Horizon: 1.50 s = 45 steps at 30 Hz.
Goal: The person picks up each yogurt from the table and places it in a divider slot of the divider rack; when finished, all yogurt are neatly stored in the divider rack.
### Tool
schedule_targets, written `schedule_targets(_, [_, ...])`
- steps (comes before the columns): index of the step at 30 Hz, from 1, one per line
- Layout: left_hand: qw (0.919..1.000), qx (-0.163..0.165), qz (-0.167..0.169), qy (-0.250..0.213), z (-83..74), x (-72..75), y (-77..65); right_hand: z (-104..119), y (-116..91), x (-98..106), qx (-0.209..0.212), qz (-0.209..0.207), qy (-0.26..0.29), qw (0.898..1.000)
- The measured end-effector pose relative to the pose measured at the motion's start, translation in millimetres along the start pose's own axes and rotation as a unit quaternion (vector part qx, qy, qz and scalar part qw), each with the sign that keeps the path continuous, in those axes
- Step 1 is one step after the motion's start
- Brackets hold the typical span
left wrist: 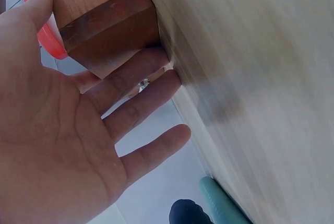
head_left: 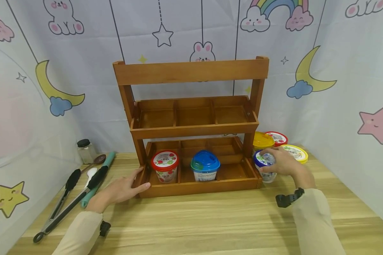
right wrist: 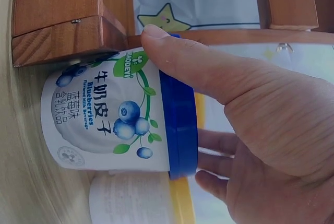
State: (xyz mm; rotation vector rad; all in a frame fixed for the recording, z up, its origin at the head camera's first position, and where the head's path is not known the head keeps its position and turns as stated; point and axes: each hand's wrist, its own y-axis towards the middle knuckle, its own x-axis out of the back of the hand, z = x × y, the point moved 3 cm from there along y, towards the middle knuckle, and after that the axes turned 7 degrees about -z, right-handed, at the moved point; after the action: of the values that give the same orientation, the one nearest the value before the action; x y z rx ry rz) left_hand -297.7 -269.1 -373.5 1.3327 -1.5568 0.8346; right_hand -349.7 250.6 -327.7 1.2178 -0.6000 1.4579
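At the right end of a two-tier wooden rack (head_left: 191, 132), my right hand (head_left: 285, 163) grips a white milk-drink tub with a blue lid (head_left: 264, 158) and blueberry print. In the right wrist view, the thumb lies along the blueberry tub (right wrist: 120, 114) near its lid, with the fingers on the far side. My left hand (head_left: 122, 187) rests against the rack's lower left front corner, fingers spread and nearly straight. Inside the lower tier, a red-lidded tub (head_left: 165, 166) occupies the left compartment and a blue-lidded tub (head_left: 205, 166) the middle one.
Behind the blueberry tub stand a yellow-lidded tub (head_left: 263, 140), another yellow-lidded tub (head_left: 295, 153) and a red-lidded one (head_left: 277, 137). On the left lie tongs (head_left: 71, 205), a teal rod-shaped item (head_left: 108, 159), a white spoon (head_left: 91, 173) and a brown spoon (head_left: 99, 159), near a black-capped jar (head_left: 87, 152).
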Motion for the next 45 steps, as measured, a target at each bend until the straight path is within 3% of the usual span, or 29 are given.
schedule_targets(9, [1.0000, 0.000, 0.002, 0.002, 0.0, -0.6, -0.3, -2.8, 1.0, -1.7, -0.052, 0.005, -0.004, 0.999])
schedule_targets(31, [1.0000, 0.005, 0.008, -0.002, -0.8, 0.9, 0.3, 8.5, 0.4, 6.8, -0.049, -0.018, -0.031, 0.998])
schedule_targets(45, [1.0000, 0.004, 0.005, -0.001, 0.8, 0.2, 0.7, 39.7, 1.2, 17.0, -0.016, -0.055, -0.040, 0.998])
